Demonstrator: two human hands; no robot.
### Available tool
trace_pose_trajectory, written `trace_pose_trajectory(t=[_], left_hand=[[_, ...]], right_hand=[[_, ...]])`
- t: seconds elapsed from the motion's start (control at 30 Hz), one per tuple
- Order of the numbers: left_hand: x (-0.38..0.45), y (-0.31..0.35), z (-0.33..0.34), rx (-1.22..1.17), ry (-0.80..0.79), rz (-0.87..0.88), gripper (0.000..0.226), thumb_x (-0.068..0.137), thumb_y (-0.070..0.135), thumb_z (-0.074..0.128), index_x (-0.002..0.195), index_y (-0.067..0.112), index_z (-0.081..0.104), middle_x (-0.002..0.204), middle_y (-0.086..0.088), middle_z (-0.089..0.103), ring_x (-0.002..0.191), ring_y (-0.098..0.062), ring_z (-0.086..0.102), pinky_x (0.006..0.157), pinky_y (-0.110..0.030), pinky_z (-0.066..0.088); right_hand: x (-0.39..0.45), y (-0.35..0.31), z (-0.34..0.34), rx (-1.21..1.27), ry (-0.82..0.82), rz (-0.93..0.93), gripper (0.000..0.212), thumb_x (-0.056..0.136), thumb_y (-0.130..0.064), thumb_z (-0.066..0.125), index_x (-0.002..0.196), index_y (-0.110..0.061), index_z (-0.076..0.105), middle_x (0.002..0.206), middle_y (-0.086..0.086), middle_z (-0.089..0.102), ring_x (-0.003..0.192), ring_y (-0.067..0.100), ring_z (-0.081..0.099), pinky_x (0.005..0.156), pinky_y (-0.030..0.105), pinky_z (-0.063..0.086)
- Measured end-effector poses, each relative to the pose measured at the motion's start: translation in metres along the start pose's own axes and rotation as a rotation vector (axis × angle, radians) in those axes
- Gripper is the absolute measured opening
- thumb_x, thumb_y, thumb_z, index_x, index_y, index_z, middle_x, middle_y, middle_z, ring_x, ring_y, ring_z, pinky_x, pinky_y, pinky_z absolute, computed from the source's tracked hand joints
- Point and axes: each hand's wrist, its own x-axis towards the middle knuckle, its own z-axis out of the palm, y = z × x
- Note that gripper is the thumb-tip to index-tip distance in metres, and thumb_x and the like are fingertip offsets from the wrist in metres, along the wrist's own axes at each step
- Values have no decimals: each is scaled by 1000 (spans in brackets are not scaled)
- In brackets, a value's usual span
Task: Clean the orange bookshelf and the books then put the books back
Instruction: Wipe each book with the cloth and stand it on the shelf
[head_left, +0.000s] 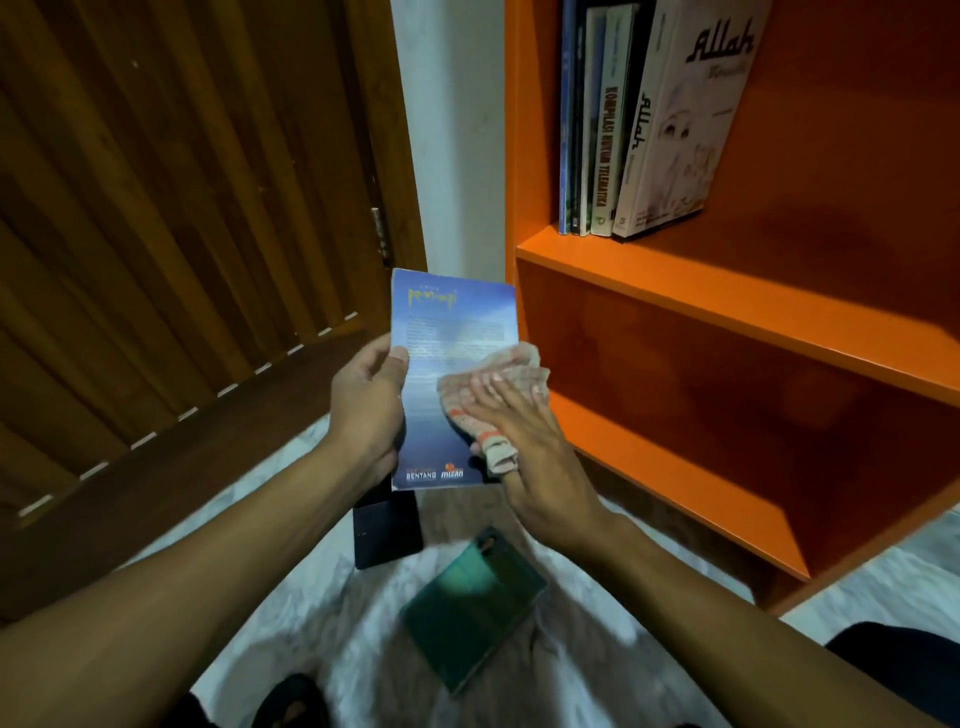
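Mid book-wiping step: left hand (371, 400) has its grip curled round the left edge of the blue book (452, 332), held in the air just left of the orange bookshelf (727, 306); right hand (511, 415) presses the cloth (498, 374) flat on the cover, fingers straight. Likely next: finish the cover, then stand it on the upper shelf beside the shelved books (623, 130). Green book (472, 592) and dark book (387, 530) on the floor look still to do.

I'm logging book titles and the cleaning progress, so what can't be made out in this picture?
- Blue book, head view: body text too small and blurred; the cloth and right hand cover part of it.
- Green book and dark book on the floor: blurred, no title legible.
- Shelved books: tops cut off by the frame edge.
- Orange bookshelf: right side out of frame.
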Motion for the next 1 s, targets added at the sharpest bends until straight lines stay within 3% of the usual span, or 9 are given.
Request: trace_pose_trajectory(t=[0.13, 0.27, 0.37, 0.57, 0.63, 0.7, 0.8, 0.9, 1.0], left_hand=[[13, 7, -13, -3, 90, -1, 19, 106, 18, 48, 114, 17, 66, 111, -7, 73, 99, -28, 69, 88, -42, 55], [18, 12, -24, 92, 143, 18, 16, 106, 23, 50, 98, 17, 63, 95, 1, 67, 83, -18, 65, 67, -30, 50], [19, 11, -32, 204, 144, 27, 20, 105, 30, 49, 90, 22, 59, 96, 2, 65, 82, -13, 62, 64, -28, 47], [5, 9, -33, 281, 16, 1, 20, 103, 30, 53, 96, 12, 59, 91, -4, 70, 78, -20, 67, 66, -32, 49], [-6, 5, -26, 310, -61, 3, 20, 102, 30, 55, 94, 12, 59, 85, -6, 71, 75, -20, 68, 67, -32, 48], [-20, -1, -17, 360, -145, 33, 19, 101, 29, 57, 89, 14, 59, 76, -8, 73, 68, -18, 67, 67, -33, 47], [-38, -6, 1, 391, -293, 38, 19, 101, 34, 56, 88, 22, 59, 82, -10, 76, 75, -27, 73, 72, -44, 55], [-44, -2, 12, 296, -302, -24, 17, 102, 33, 54, 90, 23, 59, 92, -10, 76, 83, -31, 75, 77, -49, 60], [-36, 1, 12, 49, -193, -147, 15, 101, 18, 57, 87, 13, 55, 81, -14, 74, 74, -30, 72, 69, -42, 58]], right_hand=[[-13, -3, 6, 36, -98, -15, 57, 85, 4, 52, 138, -16, 54, 149, 4, 49, 144, 9, 30, 123, 38, 16], [-18, -12, 0, 38, -247, -47, 45, 84, 4, 51, 122, -18, 60, 129, -3, 63, 120, 4, 47, 113, 27, 27], [-17, -9, -2, 188, -299, 123, 29, 95, -2, 48, 99, -30, 55, 92, -22, 61, 80, -11, 55, 78, 15, 44], [16, 3, -8, 658, 306, 700, 34, 104, -41, 42, 89, -13, 56, 66, 16, 43, 54, 26, 37, 50, 43, 33], [33, 3, -15, 731, 437, 729, 27, 104, -41, 42, 95, -27, 62, 78, 10, 61, 62, 24, 52, 58, 37, 42], [47, -2, -16, 801, 519, 622, 29, 105, -35, 42, 122, -25, 63, 118, -2, 69, 98, 11, 66, 86, 31, 53], [56, -17, -8, 634, 471, 564, 35, 106, -28, 43, 138, -22, 54, 136, -7, 60, 124, -10, 50, 108, 15, 38], [53, -31, 4, 492, 328, 450, 44, 105, -34, 40, 149, -38, 35, 160, -17, 26, 149, -1, 15, 125, 37, 12], [45, -32, 9, 358, 200, 289, 49, 105, -28, 40, 152, -33, 31, 161, -19, 21, 149, -2, 10, 125, 44, 7]])
